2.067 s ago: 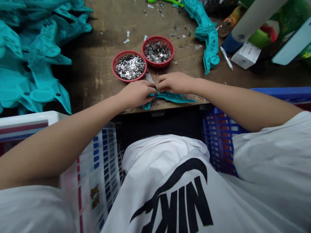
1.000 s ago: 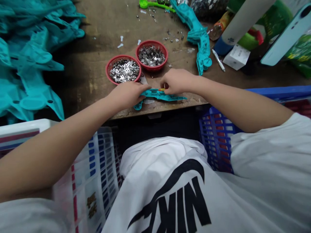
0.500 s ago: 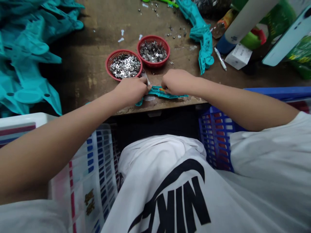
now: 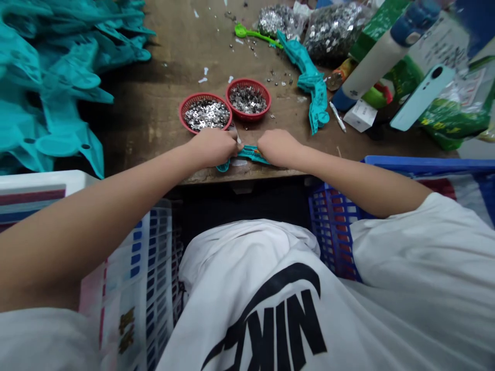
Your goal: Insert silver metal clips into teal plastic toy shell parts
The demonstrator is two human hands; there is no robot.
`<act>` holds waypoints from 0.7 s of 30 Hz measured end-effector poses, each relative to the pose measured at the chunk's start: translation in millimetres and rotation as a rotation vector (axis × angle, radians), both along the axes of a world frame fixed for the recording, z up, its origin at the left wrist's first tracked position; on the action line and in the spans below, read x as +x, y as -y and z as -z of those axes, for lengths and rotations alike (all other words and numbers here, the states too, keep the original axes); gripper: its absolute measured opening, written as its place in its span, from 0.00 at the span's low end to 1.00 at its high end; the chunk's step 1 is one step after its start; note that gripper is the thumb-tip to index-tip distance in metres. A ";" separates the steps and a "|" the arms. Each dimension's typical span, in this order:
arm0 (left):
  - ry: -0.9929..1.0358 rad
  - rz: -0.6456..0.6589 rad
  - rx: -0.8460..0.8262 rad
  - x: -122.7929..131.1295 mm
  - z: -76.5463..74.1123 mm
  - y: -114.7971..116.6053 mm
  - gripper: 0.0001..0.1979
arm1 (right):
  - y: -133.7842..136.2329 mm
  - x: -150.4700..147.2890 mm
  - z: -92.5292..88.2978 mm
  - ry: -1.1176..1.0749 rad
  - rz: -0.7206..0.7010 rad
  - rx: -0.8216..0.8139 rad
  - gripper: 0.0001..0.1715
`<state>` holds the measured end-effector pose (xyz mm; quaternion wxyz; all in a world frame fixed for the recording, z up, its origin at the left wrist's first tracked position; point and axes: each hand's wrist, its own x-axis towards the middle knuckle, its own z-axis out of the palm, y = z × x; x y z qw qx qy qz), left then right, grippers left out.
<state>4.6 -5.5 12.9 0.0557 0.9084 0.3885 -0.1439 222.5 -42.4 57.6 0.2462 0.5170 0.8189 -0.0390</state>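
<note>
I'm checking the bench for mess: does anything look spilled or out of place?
Yes: loose silver metal bits lie scattered on the wooden bench beyond the red basket. They sit outside any container, so they look spilled.

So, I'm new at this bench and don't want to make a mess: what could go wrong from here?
The left hand works close to the nearer red basket, so a bump could spill its silver metal pieces. The teal moulded strip sits near the table's front edge and might slip into the dark gap below. Loose silver bits on the table could also get lost.
</note>
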 end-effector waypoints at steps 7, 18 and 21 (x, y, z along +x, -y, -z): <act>-0.004 0.018 0.069 -5.0 0.4 5.9 0.24 | -13.4 25.5 -6.4 -0.109 0.028 0.032 0.27; 0.076 -0.013 0.013 -7.1 1.2 6.6 0.31 | -35.7 43.5 21.2 -0.223 -0.115 0.102 0.32; 0.064 -0.002 0.025 -7.9 3.1 5.8 0.32 | -26.9 35.9 15.5 -0.231 -0.321 0.000 0.31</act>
